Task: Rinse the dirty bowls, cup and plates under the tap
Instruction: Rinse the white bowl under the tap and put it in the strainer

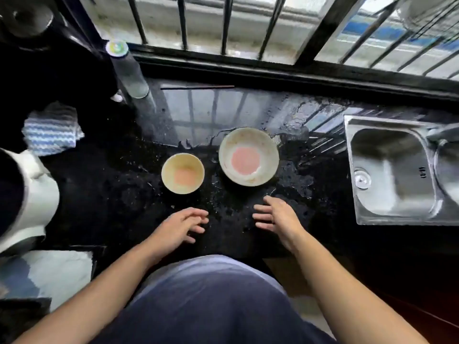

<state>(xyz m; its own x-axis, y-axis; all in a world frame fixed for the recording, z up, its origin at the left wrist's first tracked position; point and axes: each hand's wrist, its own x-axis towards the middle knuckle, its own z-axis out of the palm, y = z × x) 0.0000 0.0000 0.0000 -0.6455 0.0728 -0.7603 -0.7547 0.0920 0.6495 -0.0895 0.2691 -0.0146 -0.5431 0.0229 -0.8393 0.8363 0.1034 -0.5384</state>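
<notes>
Two dirty bowls stand on the wet black counter (104, 194). The small cream bowl (182, 173) holds an orange residue. To its right sits the larger white bowl (248, 156) with pink liquid in its bottom. My left hand (182, 225) hovers just below the small bowl, fingers loosely spread, holding nothing. My right hand (274, 216) hovers below the large bowl, fingers straight and empty. The steel sink (392, 170) lies at the right, and the tap (444, 132) reaches over it from the right edge.
A clear bottle (128, 70) stands at the back left beside a blue striped cloth (52, 130). A white appliance (29, 194) sits at the left edge. Chopsticks (197, 87) lie along the back under the barred window. Water puddles cover the counter near the sink.
</notes>
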